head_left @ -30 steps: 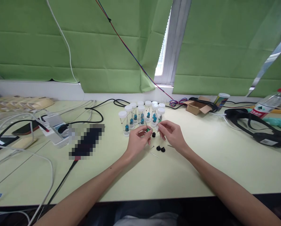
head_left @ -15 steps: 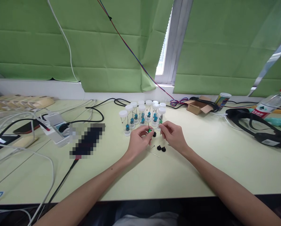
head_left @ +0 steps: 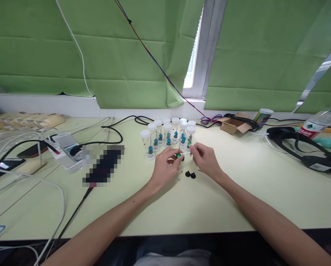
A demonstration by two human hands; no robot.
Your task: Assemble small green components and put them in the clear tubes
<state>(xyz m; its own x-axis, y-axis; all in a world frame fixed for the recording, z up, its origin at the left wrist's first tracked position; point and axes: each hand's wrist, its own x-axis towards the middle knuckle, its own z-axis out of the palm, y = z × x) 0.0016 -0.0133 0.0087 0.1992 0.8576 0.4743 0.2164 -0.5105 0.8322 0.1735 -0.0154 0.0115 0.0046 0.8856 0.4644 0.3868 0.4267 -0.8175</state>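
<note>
Left hand (head_left: 166, 166) and right hand (head_left: 205, 159) are near each other over the pale surface (head_left: 165, 216), both narrow in their pinch. Beginning at the left, clear tubes (head_left: 147, 145) with white caps stand upright in a close group behind the hands, most of them with small blue pieces (head_left: 168, 142) inside; because they are so near, the knuckles should have some free room from them. Next, the left hand holds a small green piece (head_left: 178, 156) between its thumb and finger, and from this piece a thin dark rod (head_left: 179, 146) rises almost upright; a light but firm pinch low on the piece seems best, so that the rod does not tilt or catch on the tubes. Farther right, a thin bright rod (head_left: 186, 153) lies across the gap, one end at the green piece, but whether they touch I cannot tell. Two black parts (head_left: 188, 173) and a loose pin (head_left: 183, 182) rest in front, nearer to the person, and the wrists should be lifted over them. Last, the right hand pinches the far end of the bright rod; such slim metal can turn easily, so small, slow finger movements are wiser than force.
</note>
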